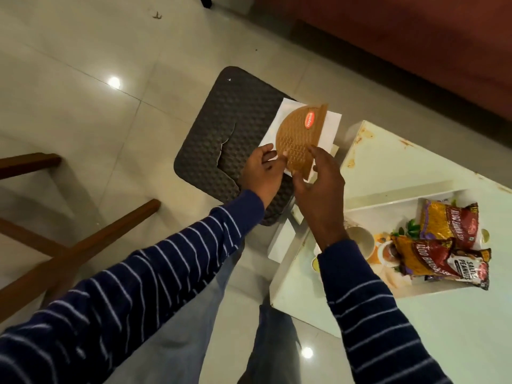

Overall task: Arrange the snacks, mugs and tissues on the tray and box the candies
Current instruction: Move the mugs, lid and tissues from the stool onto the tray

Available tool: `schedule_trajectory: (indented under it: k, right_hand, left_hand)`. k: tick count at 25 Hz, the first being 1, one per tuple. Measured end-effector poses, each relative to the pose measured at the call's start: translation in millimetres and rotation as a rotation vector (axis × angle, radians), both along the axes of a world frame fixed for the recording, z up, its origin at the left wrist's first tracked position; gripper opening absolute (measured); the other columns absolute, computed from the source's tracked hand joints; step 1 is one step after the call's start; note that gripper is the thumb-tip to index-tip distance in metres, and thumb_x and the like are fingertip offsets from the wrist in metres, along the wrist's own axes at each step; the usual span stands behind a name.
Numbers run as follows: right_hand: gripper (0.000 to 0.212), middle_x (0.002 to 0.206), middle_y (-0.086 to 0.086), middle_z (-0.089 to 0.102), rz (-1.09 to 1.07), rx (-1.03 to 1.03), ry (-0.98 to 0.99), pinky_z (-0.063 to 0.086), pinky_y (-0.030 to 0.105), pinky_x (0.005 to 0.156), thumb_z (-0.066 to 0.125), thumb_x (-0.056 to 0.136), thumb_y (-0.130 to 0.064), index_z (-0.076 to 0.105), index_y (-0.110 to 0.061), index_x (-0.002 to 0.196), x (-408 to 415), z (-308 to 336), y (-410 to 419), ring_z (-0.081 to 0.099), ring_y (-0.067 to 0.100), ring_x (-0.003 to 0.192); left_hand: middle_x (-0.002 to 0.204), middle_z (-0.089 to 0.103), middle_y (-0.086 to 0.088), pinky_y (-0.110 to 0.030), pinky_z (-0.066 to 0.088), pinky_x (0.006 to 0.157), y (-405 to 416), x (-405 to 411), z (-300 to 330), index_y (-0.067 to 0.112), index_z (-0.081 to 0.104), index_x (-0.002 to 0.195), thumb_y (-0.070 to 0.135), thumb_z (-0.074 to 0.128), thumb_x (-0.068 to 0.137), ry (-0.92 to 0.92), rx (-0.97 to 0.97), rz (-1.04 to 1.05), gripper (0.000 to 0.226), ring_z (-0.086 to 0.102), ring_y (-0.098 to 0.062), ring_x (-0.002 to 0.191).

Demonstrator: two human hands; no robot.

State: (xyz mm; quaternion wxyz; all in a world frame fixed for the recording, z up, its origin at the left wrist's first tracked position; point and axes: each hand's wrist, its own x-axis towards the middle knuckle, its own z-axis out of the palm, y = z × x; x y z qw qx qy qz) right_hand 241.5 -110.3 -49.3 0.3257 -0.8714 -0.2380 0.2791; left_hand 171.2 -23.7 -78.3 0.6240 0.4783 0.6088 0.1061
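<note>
So, both grips on tissue holder (300, 137) w/ tissues (329, 126), held over the floor; snack packs (443, 245) already on tray (388, 206) w/ a mug (360, 239). Candies unseen, prob. left.

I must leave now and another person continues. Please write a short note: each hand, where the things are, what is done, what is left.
Left hand and right hand together hold the brown tissue holder with white tissues, above the dark stool.
Tray on the white table: three snack packets and one mug are in.
Left: put the tissues on the tray. No candies or box in view.
</note>
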Motion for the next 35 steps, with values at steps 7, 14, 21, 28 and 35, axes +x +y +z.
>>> schedule_trajectory:
  k: [7,14,21,28,35]
  right_hand:
    - [0.071,0.158,0.007,0.024,0.063,-0.193,-0.165,0.049,0.050,0.107,0.067,0.093,-0.037,0.030,-0.022,0.151,-6,-26,24,0.035,0.030,0.143]
    - [0.064,0.164,0.010,0.023,-0.052,-0.110,-0.176,0.028,0.036,0.118,0.060,0.098,-0.029,0.032,-0.019,0.154,-10,-35,19,0.026,0.031,0.149]
    - [0.041,0.145,0.013,0.054,-0.335,0.163,-0.213,0.046,0.030,0.109,0.050,0.103,-0.018,0.052,-0.007,0.142,17,3,-4,0.053,0.021,0.131]
    - [0.029,0.107,0.008,0.070,-0.420,0.213,-0.136,0.045,0.003,0.075,0.048,0.104,-0.017,0.065,0.001,0.120,45,44,-105,0.061,0.007,0.093]
    - [0.035,0.120,0.009,0.068,-0.515,0.200,-0.021,0.054,0.029,0.086,0.048,0.104,-0.028,0.061,-0.009,0.131,34,45,-253,0.063,0.019,0.110]
  left_hand:
    - [0.096,0.073,-0.015,-0.040,0.061,0.077,31,14,-4,0.003,0.066,0.109,0.020,0.063,0.094,-0.049,-0.151,-0.062,0.023,0.072,-0.027,0.086]
    - [0.086,0.071,-0.012,-0.029,0.054,0.071,46,15,5,0.000,0.071,0.092,0.021,0.065,0.092,-0.093,-0.052,-0.196,0.021,0.066,-0.020,0.080]
    - [0.102,0.069,-0.005,-0.026,0.054,0.070,47,29,33,0.008,0.067,0.107,0.020,0.066,0.092,-0.160,0.218,-0.202,0.019,0.062,-0.009,0.082]
    - [0.150,0.036,-0.004,-0.008,0.042,0.089,10,59,57,0.011,0.032,0.148,0.040,0.083,0.072,-0.306,0.564,-0.898,0.096,0.048,-0.013,0.121]
    - [0.133,0.058,0.002,-0.037,0.041,0.099,-95,89,55,0.025,0.046,0.143,0.045,0.079,0.075,-0.215,0.522,-1.418,0.078,0.044,-0.020,0.118]
